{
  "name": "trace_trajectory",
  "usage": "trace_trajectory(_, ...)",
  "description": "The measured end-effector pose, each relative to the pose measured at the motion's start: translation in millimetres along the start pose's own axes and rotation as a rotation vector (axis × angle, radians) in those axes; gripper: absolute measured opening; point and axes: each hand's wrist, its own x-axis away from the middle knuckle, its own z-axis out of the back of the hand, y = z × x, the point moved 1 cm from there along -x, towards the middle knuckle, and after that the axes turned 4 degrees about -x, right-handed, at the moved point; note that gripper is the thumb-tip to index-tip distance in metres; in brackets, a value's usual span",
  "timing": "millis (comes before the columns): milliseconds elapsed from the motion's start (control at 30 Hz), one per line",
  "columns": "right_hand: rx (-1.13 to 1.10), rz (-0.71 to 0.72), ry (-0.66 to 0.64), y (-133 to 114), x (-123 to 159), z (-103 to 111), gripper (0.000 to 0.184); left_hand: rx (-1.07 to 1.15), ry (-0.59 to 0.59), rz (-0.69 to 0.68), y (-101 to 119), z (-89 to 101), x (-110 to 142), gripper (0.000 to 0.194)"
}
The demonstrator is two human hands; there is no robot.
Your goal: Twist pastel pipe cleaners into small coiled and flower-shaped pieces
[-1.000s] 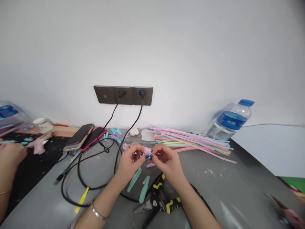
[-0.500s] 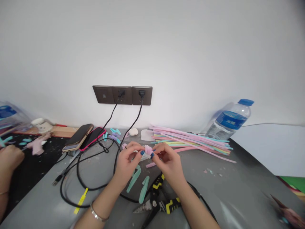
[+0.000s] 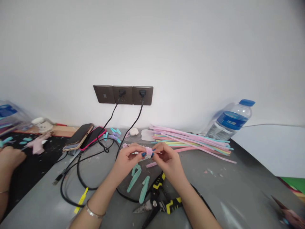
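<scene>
Between my fingertips is a small wound piece of pink pipe cleaner [image 3: 149, 150], held just above the grey table. My left hand [image 3: 130, 159] pinches its left side with thumb and forefinger. From the right, my right hand [image 3: 168, 159] pinches the other side, its fingers curled in. Below my hands lie a bent green pipe cleaner [image 3: 134, 178] and a folded green pipe cleaner [image 3: 144, 190]. A pair of pliers [image 3: 154, 203] with black and yellow handles rests open under my right forearm.
Pink, yellow and blue pipe cleaners [image 3: 190, 140] lie in a bundle at the back, beside a leaning water bottle [image 3: 231, 119]. Black cables [image 3: 78, 168] loop across the left, near two phones [image 3: 79, 135]. Another person's hand [image 3: 10, 159] is at far left.
The pink piece has turned slightly between my fingers and looks more compact. My left wrist has shifted a little left; both hands keep their pinch.
</scene>
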Motion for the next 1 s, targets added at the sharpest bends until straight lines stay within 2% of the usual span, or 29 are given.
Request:
trace_trajectory(100, 0.071, 0.07, 0.037, -3.1, 1.1, -0.6, 0.014, 0.022, 0.008, -0.027, 0.3, -0.4, -0.1, 0.012)
trace_trajectory(233, 0.18, 0.143, 0.053, -6.9, 3.3, -2.2, 0.017, 0.049, 0.016, 0.023, 0.3, -3.0, 1.3, 0.014)
trace_trajectory(500, 0.228, 0.13, -0.053, -6.8, 3.4, -3.6, 0.02, -0.149, 0.075, -0.027, 1.5, -0.6, 2.6, 0.014)
trace_trajectory(633, 0.204, 0.129, -0.064, -5.2, 3.2, -3.4, 0.019, -0.132, 0.105, 0.026, 1.8, 0.2, 3.2, 0.012)
trace_trajectory(867, 0.187, 0.125, -0.116, -4.5, 3.0, -1.8, 0.019, -0.096, 0.067, 0.088, 0.6, 0.0, 2.3, 0.012)
trace_trajectory(1000, 0.197, 0.129, -0.157, -4.4, 2.1, -1.7, 0.019, -0.041, -0.002, 0.132, -0.5, 1.6, 0.2, 0.009)
